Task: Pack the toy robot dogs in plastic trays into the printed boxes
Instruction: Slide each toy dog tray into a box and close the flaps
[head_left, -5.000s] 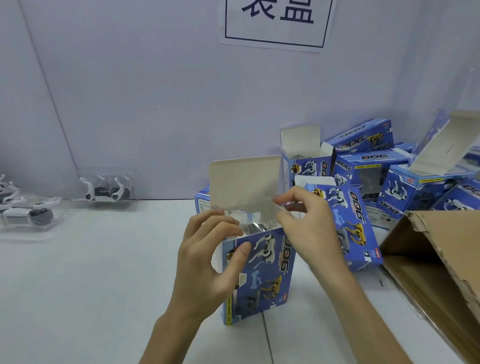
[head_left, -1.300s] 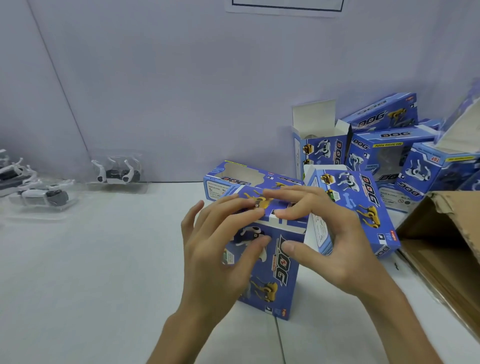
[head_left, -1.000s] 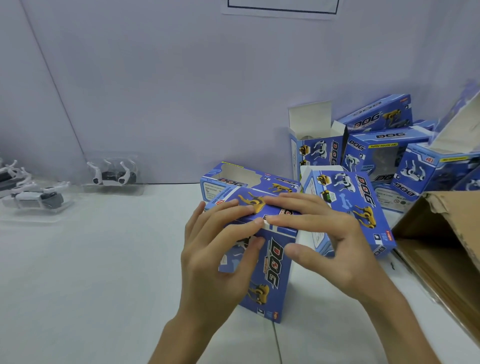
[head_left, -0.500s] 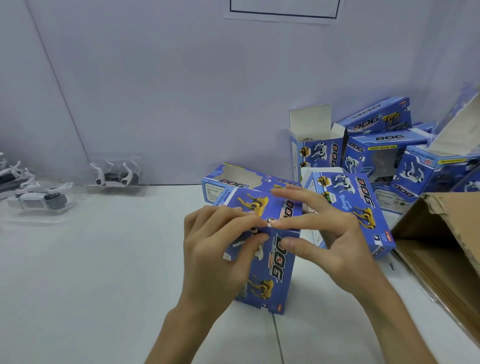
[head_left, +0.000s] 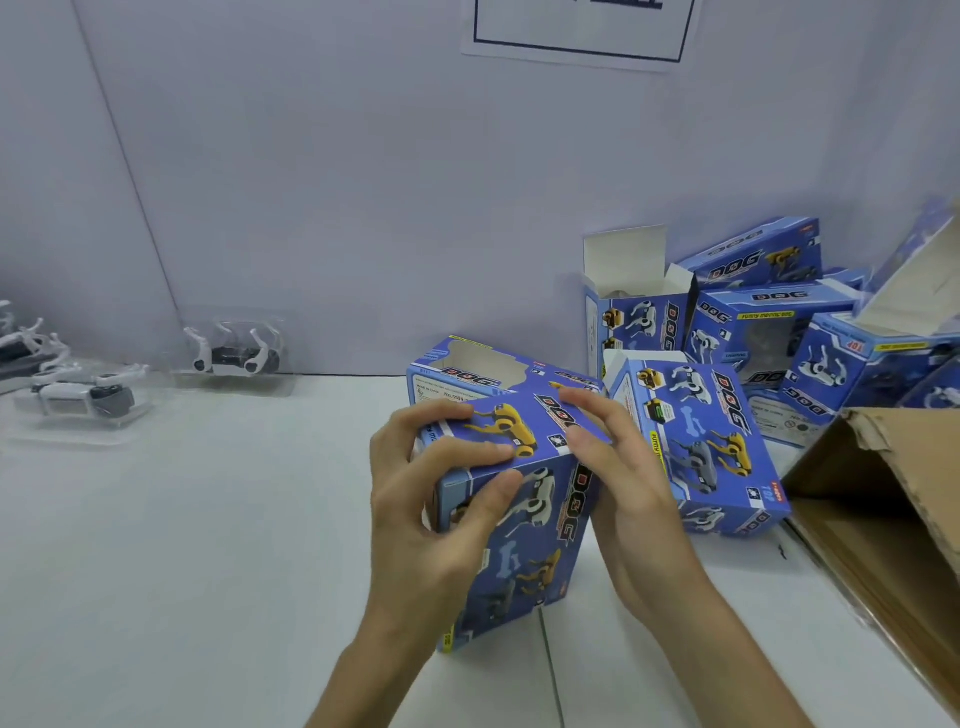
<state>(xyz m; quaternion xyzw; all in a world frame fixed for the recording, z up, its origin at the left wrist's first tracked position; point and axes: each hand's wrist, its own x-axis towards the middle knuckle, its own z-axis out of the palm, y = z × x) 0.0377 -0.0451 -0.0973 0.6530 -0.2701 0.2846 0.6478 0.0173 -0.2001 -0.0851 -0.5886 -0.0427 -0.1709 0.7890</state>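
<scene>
Seen from the head camera, a printed box (head_left: 524, 525) stands on end on the white surface (head_left: 182, 545), its top flap down. The left hand (head_left: 426, 509) curls its fingers over the top edge, thumb on the front face. The right hand (head_left: 628, 493) wraps round the upper right corner. Toy robot dogs in clear trays (head_left: 236, 353) lie by the wall at the far left. More boxes (head_left: 696, 441) crowd beside a cardboard carton (head_left: 893, 519).
</scene>
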